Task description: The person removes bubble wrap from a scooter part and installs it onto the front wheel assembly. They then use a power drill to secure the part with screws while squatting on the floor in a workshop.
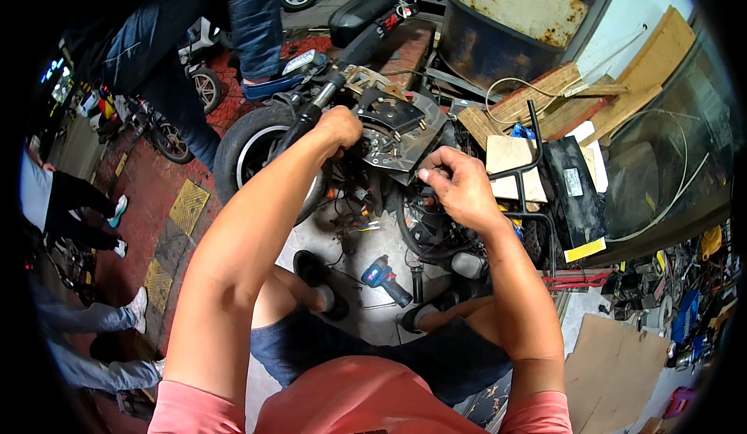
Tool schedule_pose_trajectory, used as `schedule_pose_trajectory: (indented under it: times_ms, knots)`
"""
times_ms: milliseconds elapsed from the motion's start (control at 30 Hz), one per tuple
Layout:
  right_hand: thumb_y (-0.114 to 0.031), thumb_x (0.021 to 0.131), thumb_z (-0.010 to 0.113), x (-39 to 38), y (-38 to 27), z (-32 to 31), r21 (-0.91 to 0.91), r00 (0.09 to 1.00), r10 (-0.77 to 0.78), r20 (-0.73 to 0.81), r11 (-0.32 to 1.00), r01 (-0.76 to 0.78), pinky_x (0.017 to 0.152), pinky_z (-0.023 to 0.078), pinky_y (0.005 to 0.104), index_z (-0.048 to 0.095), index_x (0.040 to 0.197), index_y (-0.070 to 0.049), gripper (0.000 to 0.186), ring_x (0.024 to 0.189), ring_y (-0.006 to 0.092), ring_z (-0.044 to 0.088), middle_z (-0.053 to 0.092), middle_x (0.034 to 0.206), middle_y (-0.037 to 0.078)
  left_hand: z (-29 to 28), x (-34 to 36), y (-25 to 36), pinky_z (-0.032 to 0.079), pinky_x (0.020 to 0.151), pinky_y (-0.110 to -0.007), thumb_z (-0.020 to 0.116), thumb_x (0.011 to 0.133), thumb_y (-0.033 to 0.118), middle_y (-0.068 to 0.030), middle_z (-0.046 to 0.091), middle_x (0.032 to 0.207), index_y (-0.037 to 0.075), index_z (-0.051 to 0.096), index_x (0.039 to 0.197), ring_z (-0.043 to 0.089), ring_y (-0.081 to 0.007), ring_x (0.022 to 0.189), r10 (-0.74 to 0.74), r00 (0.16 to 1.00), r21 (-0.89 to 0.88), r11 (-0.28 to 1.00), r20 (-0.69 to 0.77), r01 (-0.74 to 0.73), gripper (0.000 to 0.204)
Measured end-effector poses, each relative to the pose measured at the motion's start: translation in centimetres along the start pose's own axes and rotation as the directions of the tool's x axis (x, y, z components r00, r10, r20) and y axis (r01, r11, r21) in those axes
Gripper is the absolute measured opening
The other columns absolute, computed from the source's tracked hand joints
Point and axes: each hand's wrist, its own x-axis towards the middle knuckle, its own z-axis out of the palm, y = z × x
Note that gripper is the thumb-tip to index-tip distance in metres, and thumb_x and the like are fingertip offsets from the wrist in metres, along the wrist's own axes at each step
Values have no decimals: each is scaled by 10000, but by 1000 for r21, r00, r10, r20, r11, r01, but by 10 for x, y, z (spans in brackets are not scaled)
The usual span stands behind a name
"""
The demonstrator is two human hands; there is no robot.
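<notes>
A partly stripped scooter frame stands before me, with a grey metal plate (398, 150) on top that has holes and a dark cover piece (389, 112). My left hand (340, 129) is at the plate's left side, beside a fork tube (315, 107). Its fingers curl down out of sight, and what they grip is hidden. By the plate's lower right corner is my right hand (461, 183), thumb and index finger drawn together. Whatever lies between them is too small to name. Wires (350, 216) hang loose below the plate.
A scooter wheel (261, 150) stands left of the frame. On the floor between my feet lies a blue cordless impact driver (385, 278). Wood boards (537, 99), a black bent tube rack (537, 154) and a rusty drum (506, 29) crowd the right. People stand at left.
</notes>
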Motion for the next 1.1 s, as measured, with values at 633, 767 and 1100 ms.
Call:
schedule_pose_trajectory:
  times_ms: [633,767,1100]
  knots:
    - [-107,911,701,-29,32,-21,94,997,20,-80,996,-12,675,563,352,686,969,21,141,724,193,664,700,889,127,28,11,6,531,975,-470,618,842,97,-293,678,1187,-40,690,1134,658,-420,1145,191,931,376,924,-312,-64,331]
    - [-131,886,721,-29,34,-17,124,995,34,-95,992,-22,684,522,363,709,965,-5,149,695,215,656,719,868,138,25,13,3,537,970,-458,630,835,94,-285,689,1175,-47,702,1120,670,-409,1130,227,927,368,924,-299,-107,326]
    - [-146,884,711,-16,48,6,69,997,56,-52,996,-52,719,531,379,716,964,-7,160,741,259,689,727,873,156,20,13,-1,550,906,-456,584,787,57,-295,710,1057,-43,690,1130,705,-410,1011,235,941,306,939,-242,-156,373]
